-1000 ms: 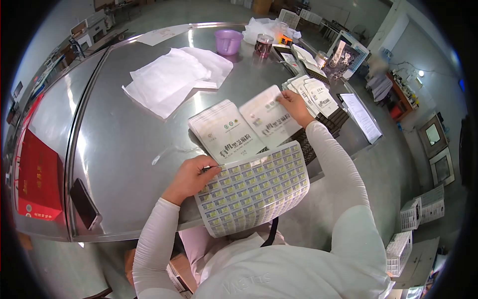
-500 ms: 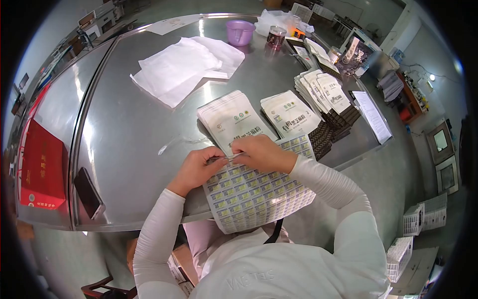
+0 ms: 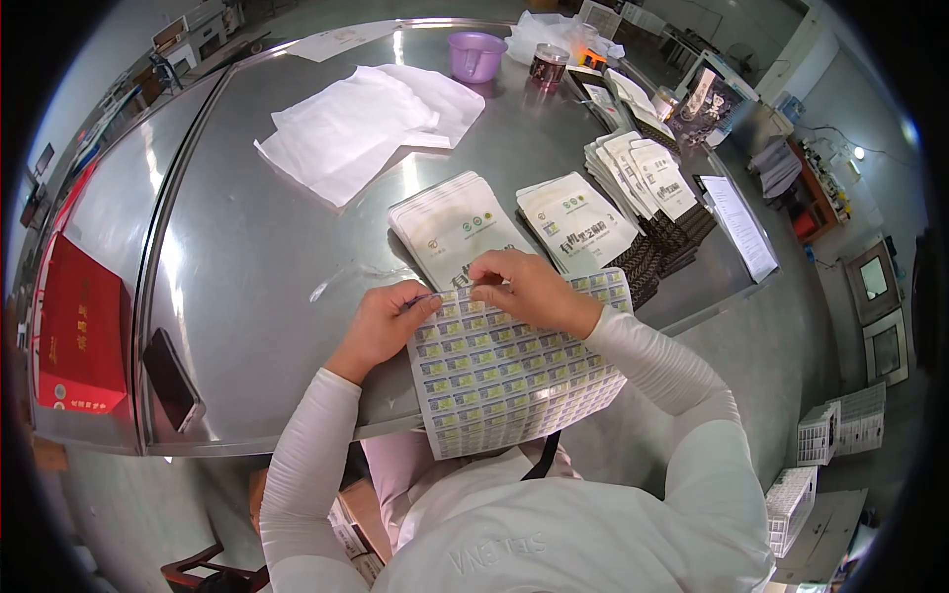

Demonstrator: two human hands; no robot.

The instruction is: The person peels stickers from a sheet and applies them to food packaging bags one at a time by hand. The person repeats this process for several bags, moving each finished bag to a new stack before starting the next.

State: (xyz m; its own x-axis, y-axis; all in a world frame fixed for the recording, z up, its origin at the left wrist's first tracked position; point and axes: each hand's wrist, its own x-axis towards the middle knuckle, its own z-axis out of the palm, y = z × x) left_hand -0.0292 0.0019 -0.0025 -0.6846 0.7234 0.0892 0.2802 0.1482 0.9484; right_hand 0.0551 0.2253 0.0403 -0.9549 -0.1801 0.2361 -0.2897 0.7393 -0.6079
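A large sheet of small yellow-green and blue stickers (image 3: 514, 381) hangs over the table's front edge toward my lap. My left hand (image 3: 388, 324) is closed, thumb and forefinger pinching the sheet's upper left corner. My right hand (image 3: 529, 292) is closed over the sheet's top edge with its fingertips bent together; whatever is between them is too small to make out. Just beyond my hands lies a stack of white printed pouches (image 3: 455, 222), its lower part hidden by them. A second pouch stack (image 3: 576, 219) is to its right, with a sticker on the top pouch.
More pouches (image 3: 643, 173) lie fanned at the right beside a clipboard with paper (image 3: 739, 227). White sheets (image 3: 351, 128), a purple cup (image 3: 476, 57) and a jar (image 3: 548, 67) are farther back. At the left are a phone (image 3: 173, 381) and a red bag (image 3: 84, 331).
My hands have drawn a little apart along the sheet's top edge. The right fingers have lifted away from the left ones, and the sheet's upper edge lies flatter and more exposed.
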